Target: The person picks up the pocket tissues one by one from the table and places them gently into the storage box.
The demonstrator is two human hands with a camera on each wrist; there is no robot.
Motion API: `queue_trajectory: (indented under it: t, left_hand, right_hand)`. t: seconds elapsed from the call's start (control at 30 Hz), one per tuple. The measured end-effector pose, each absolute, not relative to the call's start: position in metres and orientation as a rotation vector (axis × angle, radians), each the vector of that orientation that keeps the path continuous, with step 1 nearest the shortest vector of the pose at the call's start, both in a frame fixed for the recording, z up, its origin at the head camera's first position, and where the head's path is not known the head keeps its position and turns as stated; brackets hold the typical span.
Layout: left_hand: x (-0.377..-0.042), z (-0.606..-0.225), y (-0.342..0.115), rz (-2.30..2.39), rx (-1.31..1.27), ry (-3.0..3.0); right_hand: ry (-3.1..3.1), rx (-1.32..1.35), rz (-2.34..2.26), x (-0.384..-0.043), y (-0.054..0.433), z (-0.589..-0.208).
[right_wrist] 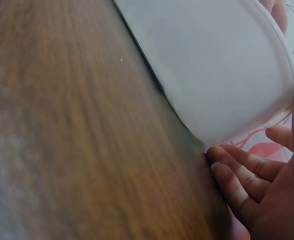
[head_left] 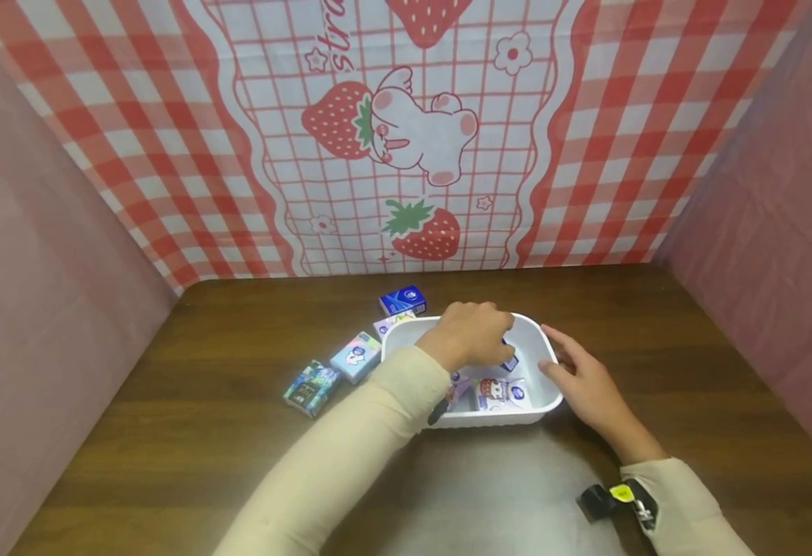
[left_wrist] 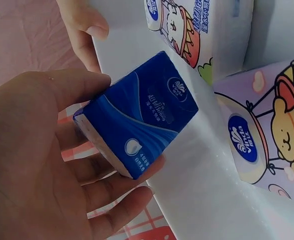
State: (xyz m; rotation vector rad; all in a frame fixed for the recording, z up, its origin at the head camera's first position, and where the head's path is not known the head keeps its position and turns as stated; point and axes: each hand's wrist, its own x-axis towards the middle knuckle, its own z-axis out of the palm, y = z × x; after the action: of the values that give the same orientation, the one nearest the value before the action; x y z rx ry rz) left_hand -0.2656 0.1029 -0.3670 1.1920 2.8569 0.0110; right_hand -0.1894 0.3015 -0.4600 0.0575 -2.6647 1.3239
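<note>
My left hand (head_left: 467, 333) reaches over the white plastic tub (head_left: 475, 419) and holds a dark blue Vinda tissue pack (left_wrist: 141, 115) between thumb and fingers. In the head view this hand mostly covers the pack. Inside the tub lie a white tissue pack (head_left: 503, 394) with a cartoon print and a purple tissue pack (left_wrist: 267, 130) with a bear on it. At the tub's right end, my right hand (head_left: 590, 390) grips the wall, thumb over the rim and fingers (right_wrist: 237, 180) low along the outside.
Left of the tub, on the brown wooden table (head_left: 191, 401), lie a dark blue pack (head_left: 403, 300), a pale patterned pack (head_left: 392, 323) partly behind the rim, a light blue pack (head_left: 355, 357) and a green-blue pack (head_left: 312, 388). A strawberry-print cloth (head_left: 406, 139) hangs behind.
</note>
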Motion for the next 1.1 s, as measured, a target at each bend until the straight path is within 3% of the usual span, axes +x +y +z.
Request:
queue_trajectory:
  t: [1.1]
  left_hand:
    - [-0.2656, -0.371, 0.1128, 0.095, 1.218, 2.79]
  right_hand:
    - [-2.65, 0.071, 1.34, -0.1865, 0.2987, -0.4609]
